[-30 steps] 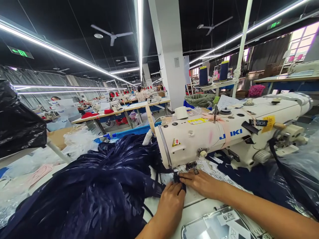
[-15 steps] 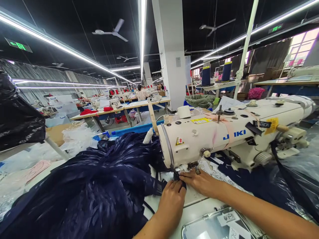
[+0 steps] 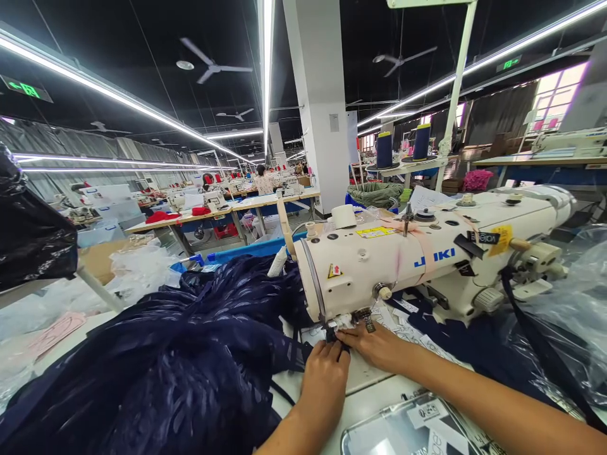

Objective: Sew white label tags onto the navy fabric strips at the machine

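A white sewing machine [image 3: 351,272] stands in front of me with its needle end toward my hands. My left hand [image 3: 326,370] is closed, its fingers pressed together on a dark navy fabric piece [image 3: 331,336] just in front of the presser foot. From the right, my right hand [image 3: 374,346] reaches under the machine head, fingertips closed on the same piece beside the needle area. My fingers hide most of that piece. A large heap of navy fabric [image 3: 180,354] covers the table at the left, one strip of it running toward my left hand.
A clear-lidded case [image 3: 379,433] with printed labels lies at the front. More labels [image 3: 403,322] and navy strips [image 3: 446,347] lie beneath the machine arm. A black plastic bag [image 3: 35,227] hangs at the left. Thread cones [image 3: 384,150] stand behind, and a person [image 3: 263,182] sits farther back.
The view has shifted slightly, so the machine and heap appear a little farther left. Both hands keep their places at the fabric near the needle.
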Available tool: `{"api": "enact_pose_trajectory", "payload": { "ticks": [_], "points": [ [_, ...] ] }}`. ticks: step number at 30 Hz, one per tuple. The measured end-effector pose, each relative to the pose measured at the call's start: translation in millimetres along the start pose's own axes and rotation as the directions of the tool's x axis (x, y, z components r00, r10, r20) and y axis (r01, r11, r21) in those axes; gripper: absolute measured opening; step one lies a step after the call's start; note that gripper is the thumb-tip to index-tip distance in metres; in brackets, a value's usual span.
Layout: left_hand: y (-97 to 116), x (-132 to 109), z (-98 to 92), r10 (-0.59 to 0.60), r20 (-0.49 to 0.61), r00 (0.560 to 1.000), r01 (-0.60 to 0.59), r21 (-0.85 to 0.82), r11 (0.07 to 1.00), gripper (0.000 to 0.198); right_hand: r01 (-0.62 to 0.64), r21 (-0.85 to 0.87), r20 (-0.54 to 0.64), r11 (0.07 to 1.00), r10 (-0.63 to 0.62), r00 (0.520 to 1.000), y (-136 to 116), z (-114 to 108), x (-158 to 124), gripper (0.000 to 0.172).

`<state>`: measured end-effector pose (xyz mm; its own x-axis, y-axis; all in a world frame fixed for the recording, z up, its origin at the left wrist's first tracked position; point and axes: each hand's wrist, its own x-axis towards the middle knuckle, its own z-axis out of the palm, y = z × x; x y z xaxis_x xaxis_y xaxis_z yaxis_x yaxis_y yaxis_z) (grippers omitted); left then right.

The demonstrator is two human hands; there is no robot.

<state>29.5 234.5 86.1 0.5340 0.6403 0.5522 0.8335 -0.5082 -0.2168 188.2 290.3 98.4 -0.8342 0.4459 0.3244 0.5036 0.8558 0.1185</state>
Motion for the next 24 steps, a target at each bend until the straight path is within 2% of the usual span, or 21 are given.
{"api": "enact_pose_trajectory", "payload": {
  "ticks": [7, 11, 14, 16, 19, 22, 24],
  "points": [
    [0, 4, -4.8, -0.019, -0.005, 1.0, 0.019, 0.024, 1.0, 0.019, -0.01, -0.001, -0.033, 1.0, 0.01, 0.999, 0, 2, 1, 0.039],
    [-1, 2, -5.6, -0.021, -0.001, 1.0, 0.021, 0.004, 1.0, 0.016, -0.02, 0.06, -0.09, 0.998, 0.026, 0.996, 1, -3, 4, 0.039],
    [-2, -6, -13.9, -0.031, 0.013, 0.999, 0.031, 0.01, 0.999, 0.02, -0.02, 0.108, -0.117, 0.994, 0.033, 0.993, 2, -8, 5, 0.035],
    [-10, -12, -22.5, -0.053, 0.063, 0.997, 0.051, 0.026, 0.998, 0.025, -0.038, 0.133, -0.107, 0.99, 0.053, 0.993, 2, -12, 4, 0.03],
    [-32, -17, -32.9, -0.108, 0.134, 0.985, 0.105, 0.03, 0.994, 0.029, -0.089, 0.212, -0.031, 0.973, 0.097, 0.995, -2, -17, 0, 0.025],
    [-56, -15, -35.8, -0.184, 0.127, 0.975, 0.193, -0.063, 0.979, 0.038, -0.104, 0.26, 0.028, 0.96, 0.101, 0.995, -12, -19, -4, 0.027],
    [-63, -10, -36.4, -0.224, 0.132, 0.966, 0.244, -0.158, 0.957, 0.046, -0.102, 0.233, 0.027, 0.967, 0.098, 0.995, -18, -19, -4, 0.026]
  ]
}}
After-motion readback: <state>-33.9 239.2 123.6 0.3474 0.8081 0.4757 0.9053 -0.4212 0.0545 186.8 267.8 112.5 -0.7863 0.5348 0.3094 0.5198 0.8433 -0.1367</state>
